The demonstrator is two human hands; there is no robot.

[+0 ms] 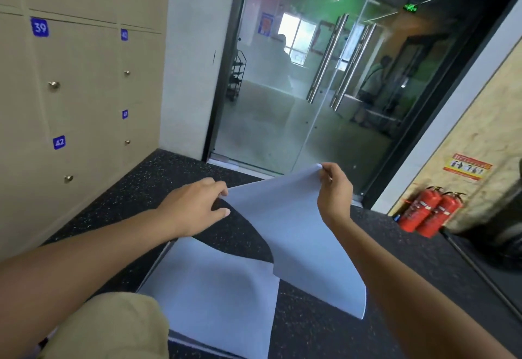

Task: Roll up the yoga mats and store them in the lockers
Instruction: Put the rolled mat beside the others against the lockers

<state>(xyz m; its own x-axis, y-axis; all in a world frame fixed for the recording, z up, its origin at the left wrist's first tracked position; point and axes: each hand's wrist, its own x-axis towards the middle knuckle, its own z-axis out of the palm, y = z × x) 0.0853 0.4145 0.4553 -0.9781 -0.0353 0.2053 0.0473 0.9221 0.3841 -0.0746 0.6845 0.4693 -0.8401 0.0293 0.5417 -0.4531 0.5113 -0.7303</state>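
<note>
Both grips pinched the far end of the pale blue yoga mat (296,234), left hand (195,206) and right hand (334,189) at its corners, lifting it off the black floor (310,330); it looked light, thin and floppy.

your yoga mat (293,234) is a thin, pale blue-grey sheet, smooth on the side you see. its far end is lifted off the dark speckled floor and folded back toward you, hanging in a loose curve, while the near part (214,296) still lies flat on the floor by your knee. it is not rolled at all. the lockers (79,82) stand along the wall to your left: tan doors with small round metal knobs and blue number tags reading 39, 40, 41 and 42. every door you can see is closed.
</note>
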